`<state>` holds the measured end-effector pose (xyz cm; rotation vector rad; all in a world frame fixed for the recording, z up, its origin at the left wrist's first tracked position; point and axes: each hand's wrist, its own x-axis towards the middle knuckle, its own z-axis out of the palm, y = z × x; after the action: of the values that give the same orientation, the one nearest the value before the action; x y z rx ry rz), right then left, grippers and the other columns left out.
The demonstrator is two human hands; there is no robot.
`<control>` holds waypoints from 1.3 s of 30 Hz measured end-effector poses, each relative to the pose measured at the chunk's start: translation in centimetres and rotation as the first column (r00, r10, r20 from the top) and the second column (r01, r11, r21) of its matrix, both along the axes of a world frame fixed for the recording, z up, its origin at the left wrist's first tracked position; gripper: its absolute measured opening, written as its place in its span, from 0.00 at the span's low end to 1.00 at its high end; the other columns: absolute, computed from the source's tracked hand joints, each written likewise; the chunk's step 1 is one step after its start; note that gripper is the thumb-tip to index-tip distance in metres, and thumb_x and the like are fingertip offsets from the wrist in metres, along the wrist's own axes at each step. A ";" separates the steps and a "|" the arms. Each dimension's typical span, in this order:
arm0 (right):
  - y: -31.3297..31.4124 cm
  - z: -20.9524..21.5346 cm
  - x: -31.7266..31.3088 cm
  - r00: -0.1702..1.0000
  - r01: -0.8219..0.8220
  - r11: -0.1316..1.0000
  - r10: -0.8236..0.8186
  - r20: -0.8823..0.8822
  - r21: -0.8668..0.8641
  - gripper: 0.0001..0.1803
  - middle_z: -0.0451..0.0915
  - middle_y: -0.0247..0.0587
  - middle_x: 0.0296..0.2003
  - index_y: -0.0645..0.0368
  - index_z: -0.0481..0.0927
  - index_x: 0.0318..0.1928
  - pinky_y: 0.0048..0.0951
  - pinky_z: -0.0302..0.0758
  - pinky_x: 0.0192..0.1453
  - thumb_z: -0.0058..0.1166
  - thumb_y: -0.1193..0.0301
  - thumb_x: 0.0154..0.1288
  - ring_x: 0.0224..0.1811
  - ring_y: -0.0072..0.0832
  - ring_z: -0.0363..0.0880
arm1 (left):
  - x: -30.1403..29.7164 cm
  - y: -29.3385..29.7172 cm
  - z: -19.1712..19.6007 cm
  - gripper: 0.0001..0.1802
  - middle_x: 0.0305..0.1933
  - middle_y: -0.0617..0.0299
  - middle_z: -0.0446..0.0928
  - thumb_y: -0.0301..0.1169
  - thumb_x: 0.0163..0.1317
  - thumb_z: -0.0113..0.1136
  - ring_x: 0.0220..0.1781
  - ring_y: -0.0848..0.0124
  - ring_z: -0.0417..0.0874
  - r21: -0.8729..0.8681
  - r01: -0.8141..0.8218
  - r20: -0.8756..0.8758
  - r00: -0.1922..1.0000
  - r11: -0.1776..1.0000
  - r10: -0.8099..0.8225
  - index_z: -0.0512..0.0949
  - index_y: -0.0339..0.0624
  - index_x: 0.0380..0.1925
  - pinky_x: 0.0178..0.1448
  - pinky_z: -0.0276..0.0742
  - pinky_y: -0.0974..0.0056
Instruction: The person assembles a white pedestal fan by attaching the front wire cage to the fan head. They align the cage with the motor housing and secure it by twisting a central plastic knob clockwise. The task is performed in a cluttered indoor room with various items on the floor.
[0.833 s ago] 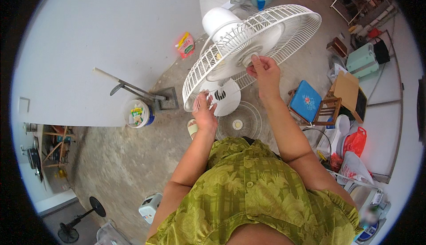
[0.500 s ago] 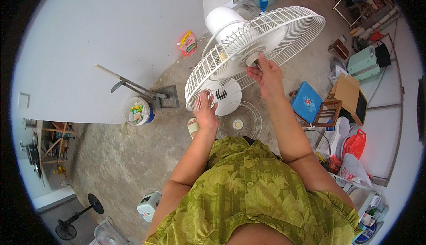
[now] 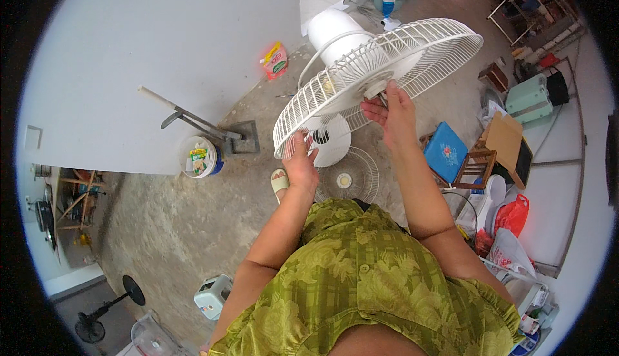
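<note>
In front of me stands a white electric fan, its motor housing (image 3: 332, 32) at the back and its wire rear grille (image 3: 445, 36) tilted toward me. No blades show in the grille. My left hand (image 3: 300, 168) grips the grille's near left rim. At the centre, the fingertips of my right hand (image 3: 396, 116) pinch the round white hub nut (image 3: 375, 88), with part of the shaft area hidden behind them. Below, the round white fan base (image 3: 334, 142) rests on the floor. A second wire grille (image 3: 365, 174) lies flat beside it, close to my feet.
To the left are a bucket (image 3: 216, 163) of packages and a long-handled dustpan (image 3: 242, 138) by the wall. A red pouch (image 3: 275, 61) leans further back. On the right stand a blue-topped stool (image 3: 445, 152), cardboard (image 3: 504, 134) and bags (image 3: 513, 215). A small stool (image 3: 213, 297) sits near my left elbow.
The fan head appears slightly lower and further right in view, and my right hand has shifted with it. Both hands keep their places on the grille rim and hub.
</note>
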<state>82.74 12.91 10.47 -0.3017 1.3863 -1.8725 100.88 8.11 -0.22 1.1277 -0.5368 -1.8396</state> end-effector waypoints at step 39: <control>0.0 -1.2 0.5 0.372 0.219 0.976 -0.089 -0.924 -0.006 0.22 0.68 0.44 0.38 0.63 0.70 0.44 0.28 0.75 0.40 0.63 0.79 0.46 0.36 0.32 0.74 | 0.5 -0.7 -1.1 0.20 0.51 0.63 0.73 0.46 0.63 0.52 0.51 0.69 0.74 -0.053 0.088 0.008 0.996 0.995 -0.088 0.70 0.45 0.48 0.46 0.73 0.62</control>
<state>83.24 12.92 9.22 -1.3923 2.3186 -1.7647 101.34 7.46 -1.34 1.0892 -0.6448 -1.8864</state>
